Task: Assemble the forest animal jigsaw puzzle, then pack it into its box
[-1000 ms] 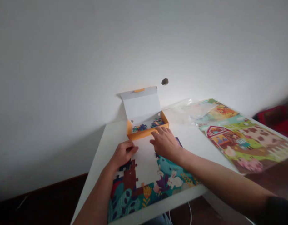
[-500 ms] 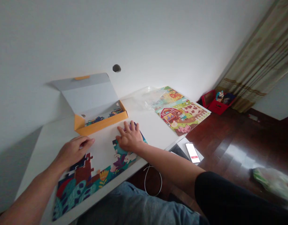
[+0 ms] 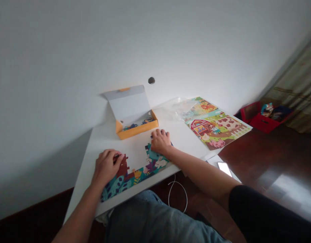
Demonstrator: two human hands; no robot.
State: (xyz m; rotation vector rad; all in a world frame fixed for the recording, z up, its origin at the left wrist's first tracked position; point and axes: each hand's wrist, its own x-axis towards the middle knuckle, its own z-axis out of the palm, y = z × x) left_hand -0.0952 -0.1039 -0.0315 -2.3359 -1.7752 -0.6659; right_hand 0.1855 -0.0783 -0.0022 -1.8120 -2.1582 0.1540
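Observation:
A partly assembled jigsaw puzzle, with leaves, flowers and white rabbits, lies along the front edge of the white table. My left hand is at its left side, thumb and fingers curled together on the upper edge by the brown pieces. The hand hides that part of the puzzle. On the taller right side rests my right hand, its fingers bent but a little apart, tips down on the pieces. Behind them stands an open yellow box with loose puzzle pieces inside and its lid raised.
Clear plastic wrapping and farm picture sheets lie on the table's right part. A phone is on a lower surface past the front edge. A white cable hangs below. A red box stands on the floor.
The view has shifted, so everything sits further right. My left hand has come closer onto the puzzle's left side. My right hand's fingers, spread before, are now more bent and closer together.

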